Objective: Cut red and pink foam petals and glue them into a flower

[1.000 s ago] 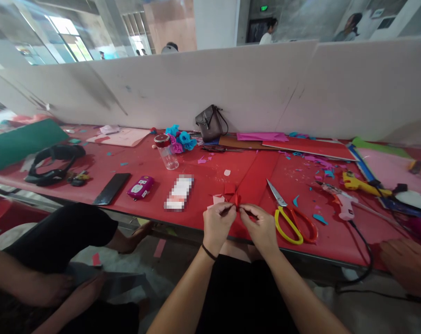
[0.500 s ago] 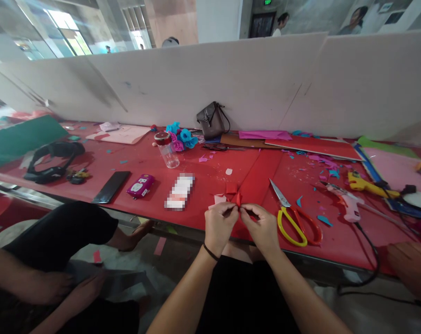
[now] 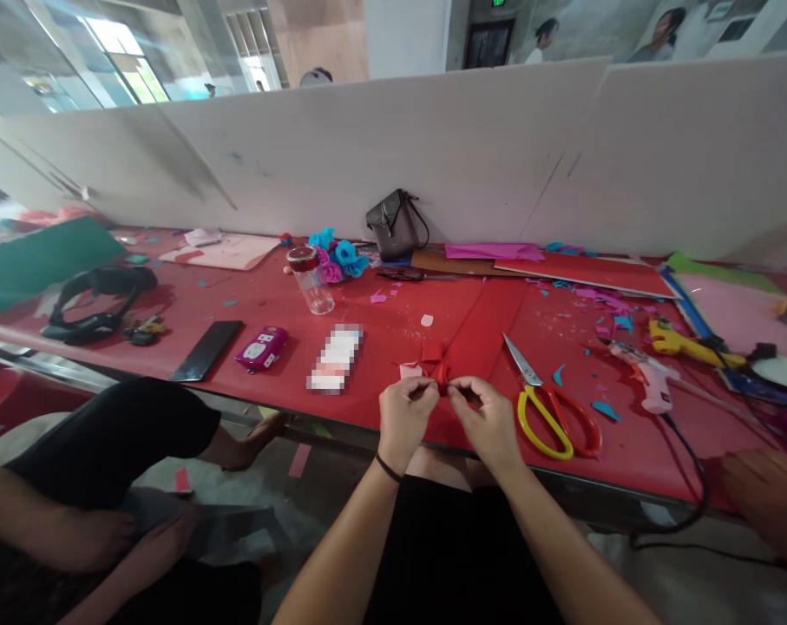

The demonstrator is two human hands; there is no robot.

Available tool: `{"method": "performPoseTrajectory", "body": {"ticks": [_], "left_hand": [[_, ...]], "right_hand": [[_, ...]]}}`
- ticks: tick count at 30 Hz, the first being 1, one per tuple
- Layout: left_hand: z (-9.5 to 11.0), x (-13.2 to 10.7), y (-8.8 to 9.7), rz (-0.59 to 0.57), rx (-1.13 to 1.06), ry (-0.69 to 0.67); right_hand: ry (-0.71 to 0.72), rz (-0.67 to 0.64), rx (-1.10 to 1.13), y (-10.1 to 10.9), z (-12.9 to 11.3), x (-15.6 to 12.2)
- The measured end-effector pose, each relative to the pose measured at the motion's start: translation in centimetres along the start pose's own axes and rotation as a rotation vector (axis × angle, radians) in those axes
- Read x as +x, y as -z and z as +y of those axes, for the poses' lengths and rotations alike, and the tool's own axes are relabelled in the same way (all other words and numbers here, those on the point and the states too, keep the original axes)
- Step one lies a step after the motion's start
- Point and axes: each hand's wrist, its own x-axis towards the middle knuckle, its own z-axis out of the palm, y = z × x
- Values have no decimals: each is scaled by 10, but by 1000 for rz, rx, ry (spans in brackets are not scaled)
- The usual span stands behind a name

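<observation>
Between my two hands, just over the table's front edge, is a small piece of folded red crepe paper (image 3: 441,375). My left hand (image 3: 407,417) pinches its left side, thumb against forefinger. From the right, my right hand (image 3: 485,418) pinches it the same way, fingertips almost meeting the left ones. Just beyond lie a small red paper square (image 3: 432,351) and a pale pink scrap (image 3: 410,371). A wide strip of red crepe paper (image 3: 488,321) stretches away behind them. Scissors (image 3: 542,404) with one yellow and one red handle lie open right of my hand.
On the red table (image 3: 380,408) stand a clear jar (image 3: 313,282) and paper flowers (image 3: 341,256). A phone (image 3: 207,351) and a purple device (image 3: 261,349) lie left. A pink glue gun (image 3: 644,373) trails a cord rightward. Other people's hands (image 3: 162,538) are at both sides.
Both hands have shifted slightly left with the red paper. Its upright narrow fold now looks wider and more spread out between the fingertips.
</observation>
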Motion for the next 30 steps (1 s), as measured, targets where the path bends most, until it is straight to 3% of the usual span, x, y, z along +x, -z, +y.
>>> {"method": "performPoseTrajectory", "body": {"ticks": [6,10,15,19,25,30], "left_hand": [[-2,-1,0,-97,-161,-3],[-4,-1,0,-96,-157,-7],[-5,-1,0,-148,-384,104],[-2,-3,-2,-120,-541,181],[0,-4,-6,-101,-424,149],[1,-5,-9,-91,-488,131]], "right_hand": [[34,-51,-39,6,-1,5],[74,-92,-44,11,-5,9],[21,-53,-9,12,-6,9],[-5,-52,10,12,-4,7],[54,-75,-17,13,-4,6],[68,-33,-21,13,-6,6]]}}
